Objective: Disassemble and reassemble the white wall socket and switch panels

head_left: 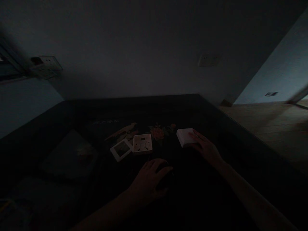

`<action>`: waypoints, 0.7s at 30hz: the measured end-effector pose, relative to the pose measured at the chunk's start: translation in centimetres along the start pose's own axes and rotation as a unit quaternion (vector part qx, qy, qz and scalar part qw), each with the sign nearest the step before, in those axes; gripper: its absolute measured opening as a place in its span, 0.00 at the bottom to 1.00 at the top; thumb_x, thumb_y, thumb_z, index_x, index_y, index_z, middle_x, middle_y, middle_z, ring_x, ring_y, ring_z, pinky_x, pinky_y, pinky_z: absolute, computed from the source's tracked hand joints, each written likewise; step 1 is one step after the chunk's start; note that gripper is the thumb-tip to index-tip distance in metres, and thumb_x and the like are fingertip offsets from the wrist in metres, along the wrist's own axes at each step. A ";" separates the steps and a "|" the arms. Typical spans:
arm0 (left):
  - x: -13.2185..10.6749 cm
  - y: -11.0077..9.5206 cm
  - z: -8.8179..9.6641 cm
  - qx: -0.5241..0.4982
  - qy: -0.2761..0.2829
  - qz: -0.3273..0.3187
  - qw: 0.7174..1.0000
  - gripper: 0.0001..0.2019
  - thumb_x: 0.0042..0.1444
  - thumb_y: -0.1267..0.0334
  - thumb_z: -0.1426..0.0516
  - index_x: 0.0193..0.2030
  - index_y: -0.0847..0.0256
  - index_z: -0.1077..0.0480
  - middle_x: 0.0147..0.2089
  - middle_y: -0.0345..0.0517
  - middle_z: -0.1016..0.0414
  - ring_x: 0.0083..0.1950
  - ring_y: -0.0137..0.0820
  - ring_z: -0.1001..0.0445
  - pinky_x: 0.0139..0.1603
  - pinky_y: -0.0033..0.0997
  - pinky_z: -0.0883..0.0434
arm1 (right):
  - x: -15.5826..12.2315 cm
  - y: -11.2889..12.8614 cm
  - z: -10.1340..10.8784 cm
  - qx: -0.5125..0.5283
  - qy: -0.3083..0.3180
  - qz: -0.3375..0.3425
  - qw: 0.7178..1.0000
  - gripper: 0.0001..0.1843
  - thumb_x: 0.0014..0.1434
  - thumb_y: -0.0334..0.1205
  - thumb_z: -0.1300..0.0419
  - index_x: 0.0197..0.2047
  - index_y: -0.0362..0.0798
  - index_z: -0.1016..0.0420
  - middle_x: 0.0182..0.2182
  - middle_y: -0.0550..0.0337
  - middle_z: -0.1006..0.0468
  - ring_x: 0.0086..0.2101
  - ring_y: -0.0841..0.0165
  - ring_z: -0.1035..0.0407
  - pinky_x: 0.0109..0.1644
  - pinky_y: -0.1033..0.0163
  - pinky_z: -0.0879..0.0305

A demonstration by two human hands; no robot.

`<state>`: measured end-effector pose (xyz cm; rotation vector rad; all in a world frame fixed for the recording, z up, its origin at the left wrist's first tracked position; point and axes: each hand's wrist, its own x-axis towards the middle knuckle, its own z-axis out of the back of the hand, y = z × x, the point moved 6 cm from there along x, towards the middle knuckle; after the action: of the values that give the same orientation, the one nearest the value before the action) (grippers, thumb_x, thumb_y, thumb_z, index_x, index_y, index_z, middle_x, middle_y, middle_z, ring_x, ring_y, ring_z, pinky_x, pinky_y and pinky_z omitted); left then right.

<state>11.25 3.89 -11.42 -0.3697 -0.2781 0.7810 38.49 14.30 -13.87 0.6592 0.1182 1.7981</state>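
The scene is very dark. My right hand [204, 148] grips the right side of a small white square box [185, 137], its fingers lying over the top and edge. Lower and nearer the middle, my left hand [150, 175] rests low over the dark tabletop with fingers curved and apart. Faint thin glints show by its fingertips, too dim to name. Just beyond it lies a square white mounting base [142, 148] with slots and a central opening. Beside that, to the left, a white square frame with a dark window [116, 154] lies tilted, close against the base.
The dark table [134, 109] bears a printed flower [157, 132] and bird pattern. Wall sockets [209, 60] sit on the wall behind, with more sockets [49, 62] at left. A dim pale flat shape [69, 154] lies at left. Wooden floor [260, 120] shows at right.
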 end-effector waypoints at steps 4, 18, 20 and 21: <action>-0.3 -0.2 -0.1 0.000 0.011 0.004 1.000 0.35 0.52 0.65 0.34 0.66 0.54 0.40 0.67 0.53 0.34 0.66 0.49 0.34 0.63 0.54 0.32 | 0.7 2.0 0.9 -0.003 -0.036 0.012 0.999 0.29 0.64 0.54 0.45 0.65 0.53 0.33 0.67 0.46 0.36 0.65 0.46 0.42 0.64 0.33 0.40; -0.4 -0.1 -1.3 0.010 0.047 0.005 0.999 0.37 0.52 0.56 0.32 0.67 0.53 0.41 0.71 0.55 0.39 0.71 0.55 0.42 0.66 0.59 0.36 | -3.1 14.0 -1.7 0.133 0.076 0.119 0.981 0.11 0.66 0.38 0.45 0.47 0.54 0.22 0.48 0.52 0.20 0.47 0.60 0.24 0.51 0.51 0.25; -0.4 -0.1 -0.2 0.011 0.024 -0.010 1.000 0.38 0.52 0.53 0.32 0.67 0.53 0.40 0.71 0.56 0.38 0.71 0.55 0.40 0.66 0.59 0.36 | -3.3 13.7 -1.8 0.146 0.090 0.119 0.978 0.11 0.66 0.37 0.45 0.47 0.53 0.22 0.46 0.52 0.19 0.45 0.61 0.22 0.50 0.53 0.24; -0.4 0.2 0.8 0.008 -0.003 -0.015 1.000 0.36 0.53 0.52 0.33 0.66 0.54 0.39 0.70 0.55 0.37 0.70 0.52 0.38 0.66 0.57 0.35 | -3.3 13.5 -1.8 0.151 0.096 0.119 0.977 0.11 0.66 0.37 0.45 0.47 0.52 0.22 0.45 0.52 0.19 0.45 0.61 0.22 0.49 0.53 0.23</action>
<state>10.60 3.88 -10.84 -0.3484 -0.2820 0.7549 26.71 7.18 -11.20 0.7353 0.4668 2.0971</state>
